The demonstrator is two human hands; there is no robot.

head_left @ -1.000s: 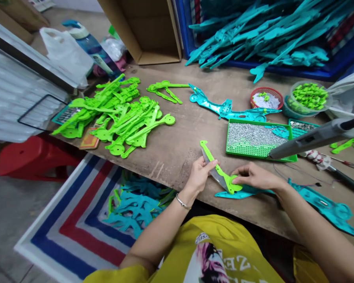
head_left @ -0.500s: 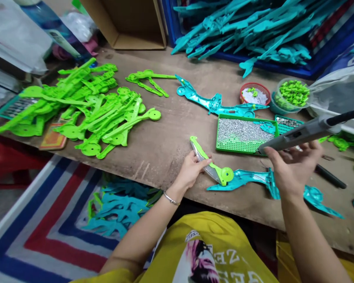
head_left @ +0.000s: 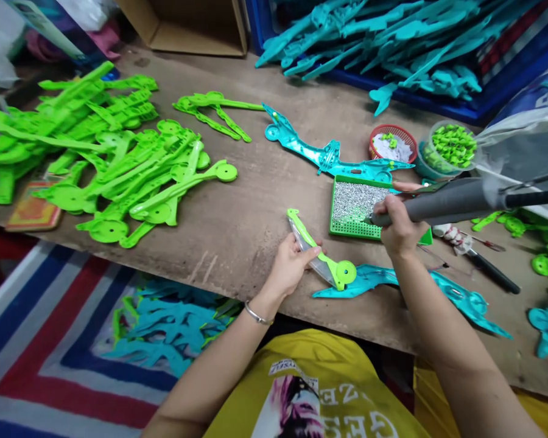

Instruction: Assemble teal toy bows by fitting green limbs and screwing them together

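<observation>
My left hand (head_left: pixel 287 267) pinches a bright green plastic arm (head_left: pixel 346 275) with a round end and a grey, see-through strip along one side. Its round end overlaps a long turquoise plastic part (head_left: pixel 459 297) lying near the table's front edge. In my right hand (head_left: pixel 399 226) is a grey electric screwdriver (head_left: pixel 456 199) with a dark cord. The driver's tip points down over a green perforated tray (head_left: pixel 332 213) that holds many tiny silvery pieces, seemingly screws. My right forearm hides the middle of the turquoise part.
Bright green parts (head_left: pixel 159 182) lie heaped on the left. Behind the tray lies another turquoise part (head_left: pixel 329 157), near a red basket (head_left: pixel 371 146) and a tub of small green pieces (head_left: pixel 454 146). A blue crate (head_left: pixel 466 111) of turquoise parts stands behind. A black-handled tool (head_left: pixel 495 272) lies right.
My right hand has moved left with the screwdriver, bringing its tip from the tray's right front edge to over the pieces inside. My left hand still holds the green arm.
</observation>
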